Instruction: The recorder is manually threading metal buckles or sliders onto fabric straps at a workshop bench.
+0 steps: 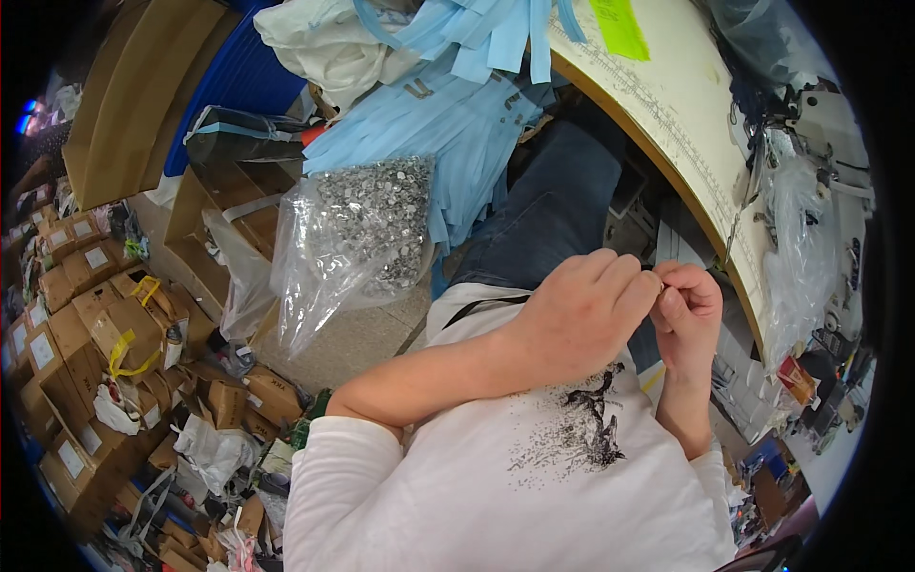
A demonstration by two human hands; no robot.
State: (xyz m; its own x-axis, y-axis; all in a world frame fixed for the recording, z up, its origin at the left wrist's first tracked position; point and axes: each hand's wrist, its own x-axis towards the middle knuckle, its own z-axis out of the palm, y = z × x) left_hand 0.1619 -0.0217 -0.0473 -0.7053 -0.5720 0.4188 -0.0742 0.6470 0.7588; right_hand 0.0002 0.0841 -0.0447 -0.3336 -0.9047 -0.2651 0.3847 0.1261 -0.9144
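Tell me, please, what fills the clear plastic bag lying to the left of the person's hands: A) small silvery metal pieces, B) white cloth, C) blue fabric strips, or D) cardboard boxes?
A: the clear plastic bag is packed with small shiny silver-grey pieces, while the blue fabric strips lie outside it, behind and above.

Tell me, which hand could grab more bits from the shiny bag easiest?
Probably the left hand. The bag of small silvery bits lies on the person's left, nearer that hand. The right hand is on the far side, by the table. Both hands meet now, pinching something too small to tell.
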